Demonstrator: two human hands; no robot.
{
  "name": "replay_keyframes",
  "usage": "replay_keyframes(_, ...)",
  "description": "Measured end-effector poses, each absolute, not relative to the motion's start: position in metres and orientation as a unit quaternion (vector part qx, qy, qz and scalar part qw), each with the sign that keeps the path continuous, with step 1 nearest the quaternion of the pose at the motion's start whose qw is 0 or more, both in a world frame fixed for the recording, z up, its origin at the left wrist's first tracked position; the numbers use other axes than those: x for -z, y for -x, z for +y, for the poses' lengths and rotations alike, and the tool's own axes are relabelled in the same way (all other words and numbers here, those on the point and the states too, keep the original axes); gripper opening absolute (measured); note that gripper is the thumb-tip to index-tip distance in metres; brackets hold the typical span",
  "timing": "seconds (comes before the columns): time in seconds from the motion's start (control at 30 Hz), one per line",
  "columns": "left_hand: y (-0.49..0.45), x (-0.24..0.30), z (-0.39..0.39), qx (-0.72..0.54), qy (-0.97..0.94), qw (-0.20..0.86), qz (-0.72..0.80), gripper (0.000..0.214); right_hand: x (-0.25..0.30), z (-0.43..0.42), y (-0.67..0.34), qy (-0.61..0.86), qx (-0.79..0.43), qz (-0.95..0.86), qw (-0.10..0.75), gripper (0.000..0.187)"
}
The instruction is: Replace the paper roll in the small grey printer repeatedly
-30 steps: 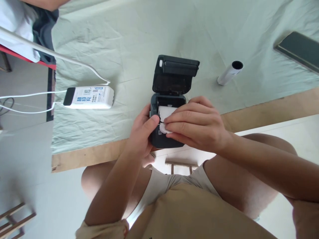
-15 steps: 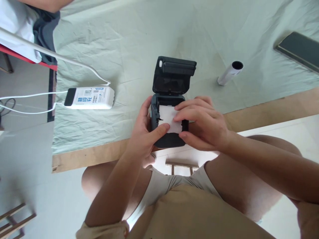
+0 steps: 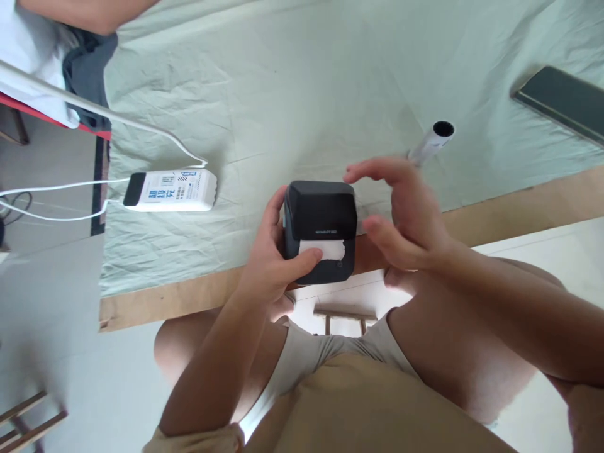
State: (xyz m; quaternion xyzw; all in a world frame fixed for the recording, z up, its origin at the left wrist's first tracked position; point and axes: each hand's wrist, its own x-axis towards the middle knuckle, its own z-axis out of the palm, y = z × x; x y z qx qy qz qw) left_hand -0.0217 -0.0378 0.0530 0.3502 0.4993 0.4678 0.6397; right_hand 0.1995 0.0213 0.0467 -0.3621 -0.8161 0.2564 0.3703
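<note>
A small dark label printer [image 3: 321, 211] is held at the table's near edge with its lid closed. White paper [image 3: 333, 250] sticks out of the slot below the lid, its end torn unevenly. My left hand [image 3: 276, 258] grips the printer from the left side, and its thumb presses on the paper. Just right of the printer, my right hand [image 3: 408, 214] is off it, with thumb and fingers apart and nothing between them. The left fingers under the printer are hidden.
On the green cloth [image 3: 245, 113] lie a white power bank [image 3: 177, 190] with white cables at left, a white tube [image 3: 431, 143] with a dark open end, and a dark phone-like slab [image 3: 566, 104] at right. Another person's arm [image 3: 94, 12] reaches in at the upper left.
The printer's lid, raised before, is now closed over the paper. My right hand has left the paper and moved to the right, with its fingers apart. My left hand keeps its hold.
</note>
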Motion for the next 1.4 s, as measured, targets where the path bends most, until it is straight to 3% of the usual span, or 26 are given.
replay_keyframes(0.13,0.025,-0.05,-0.037,-0.474,-0.368,0.656,0.458,0.124,-0.041,0.021,-0.198,0.322,-0.301,-0.836,0.326,0.06)
replay_keyframes(0.3,0.022,-0.054,-0.035,-0.477,-0.326,0.647,0.497,0.083,-0.036,0.025,-0.197,0.327,-0.371,-0.813,0.308,0.07)
replay_keyframes(0.4,0.019,-0.059,-0.034,-0.463,-0.307,0.638,0.534,0.074,-0.034,0.026,-0.197,0.332,-0.378,-0.808,0.306,0.073)
replay_keyframes(1.4,0.018,-0.062,-0.033,-0.474,-0.281,0.643,0.531,0.073,-0.038,0.023,-0.191,0.334,-0.403,-0.792,0.314,0.065)
